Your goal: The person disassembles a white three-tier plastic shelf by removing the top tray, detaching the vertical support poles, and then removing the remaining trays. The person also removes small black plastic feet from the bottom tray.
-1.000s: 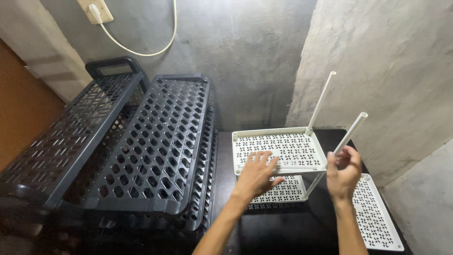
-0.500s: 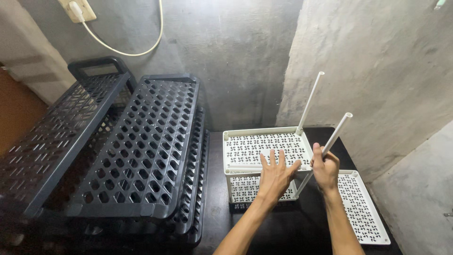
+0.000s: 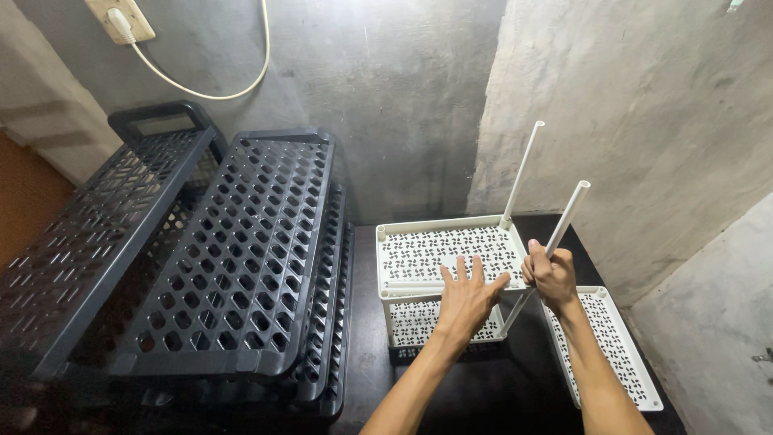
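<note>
Change since half a second ago: little; the left hand (image 3: pixel 465 296) is still lying spread on the white tray (image 3: pixel 448 251), the right hand (image 3: pixel 551 272) is still gripping the near pole (image 3: pixel 567 218).

Tray: sitting at lower centre of the frame on a dark table (image 3: pixel 366 338), directly under the left palm, with a second tier (image 3: pixel 411 320) showing beneath it.

Far pole (image 3: pixel 521 173): standing at the tray's upper right corner, slanting up and right, untouched.

Near pole: leaning the same way, just right of the tray, running through the right fist.

Loose panel (image 3: pixel 612 346): lying at lower right, under the right forearm.

Dark racks (image 3: pixel 233 258): filling the left half.

Left hand: flat, fingers fanned. Right hand: clenched around the pole.
</note>
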